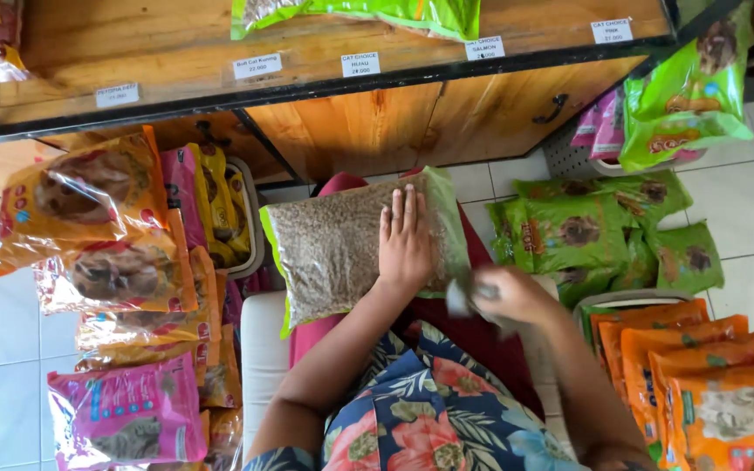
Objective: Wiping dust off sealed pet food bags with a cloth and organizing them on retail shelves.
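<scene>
Clear bag of brown kibble (pixel 342 244), green-edged, lying flat across the lap on a dark red cloth (pixel 482 336), just below the wooden shelf (pixel 176 52). Left hand (pixel 405 240) spread flat on top of it, fingers straight and together, pressing rather than gripping. Right hand (pixel 510 295) at the bag's near right corner, blurred in motion, fingers curled around something small and pale grey; too smeared to tell what, or how tightly closed.

Looks like the pinning-and-working-the-edge stage: bag held still, corner being dealt with. Next move, by the look of it, calls for steady pressure from the flat palm and a careful touch at that corner, so the pellets stay put.

Around the seat: stacked orange and yellow pet food bags (pixel 89 227) on the left, pink bags (pixel 128 414) lower down. Green bags (pixel 595 231) piled on the tiled floor to the right, another green pack (pixel 691 96) leaning up by a grey basket (pixel 569 157). Orange bags (pixel 700 384) standing upright in a bin at lower right. Sealed, all of them, contents visible only through clear windows.
</scene>
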